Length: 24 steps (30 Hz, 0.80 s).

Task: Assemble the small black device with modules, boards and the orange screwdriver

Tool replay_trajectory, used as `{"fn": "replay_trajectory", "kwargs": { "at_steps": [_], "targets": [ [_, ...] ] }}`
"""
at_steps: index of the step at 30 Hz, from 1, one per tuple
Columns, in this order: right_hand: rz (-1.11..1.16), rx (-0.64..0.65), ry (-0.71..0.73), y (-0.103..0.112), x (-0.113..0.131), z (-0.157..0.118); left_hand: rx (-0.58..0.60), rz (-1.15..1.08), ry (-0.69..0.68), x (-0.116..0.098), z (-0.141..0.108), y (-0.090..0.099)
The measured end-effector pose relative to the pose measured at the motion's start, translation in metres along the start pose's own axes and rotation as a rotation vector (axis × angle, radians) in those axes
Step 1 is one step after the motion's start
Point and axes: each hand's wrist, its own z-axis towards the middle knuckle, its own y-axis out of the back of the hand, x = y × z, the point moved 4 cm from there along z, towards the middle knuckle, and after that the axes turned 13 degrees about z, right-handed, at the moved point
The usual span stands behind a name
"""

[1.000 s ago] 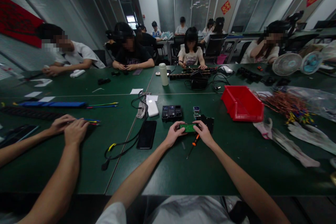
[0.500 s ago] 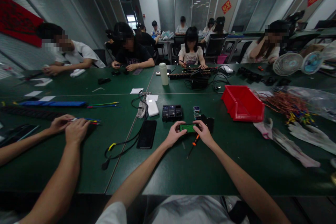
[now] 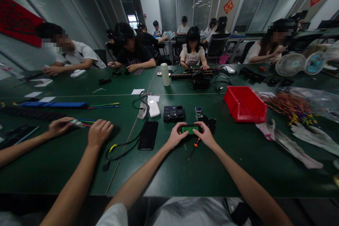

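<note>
Between both hands a smartphone (image 3: 190, 130) is held sideways, its dark-edged screen showing a mostly green picture. My left hand (image 3: 177, 135) grips its left end with the thumb over the front. At the opposite end my right hand (image 3: 206, 136) is closed round it, thumb on the screen. Just below the right hand lies a screwdriver (image 3: 196, 144) with an orange and black handle. Beyond the phone are a black block with three bays (image 3: 173, 113), a small electronic module (image 3: 198, 113) and a flat black piece (image 3: 212, 125) partly behind my right hand.
A dark phone (image 3: 148, 136), a white device (image 3: 154, 108) and a black cable (image 3: 127, 144) lie to the left. On the right are a red bin (image 3: 246, 107), gloves (image 3: 293, 148) and bundled wires (image 3: 293, 104). A co-worker's hands (image 3: 99, 132) work with wires at far left.
My hands and the phone stay in place; the right thumb has shifted slightly left on the screen. The co-worker's right hand at left has moved right, away from their other hand.
</note>
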Motion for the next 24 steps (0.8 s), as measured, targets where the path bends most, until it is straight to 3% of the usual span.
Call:
{"fn": "replay_trajectory", "kwargs": {
  "at_steps": [24],
  "targets": [
    [-0.055,-0.019,0.028,-0.0012,0.0035,-0.0026,-0.008,0.047,-0.068,-0.0067,-0.0029,-0.0025]
  ]
}}
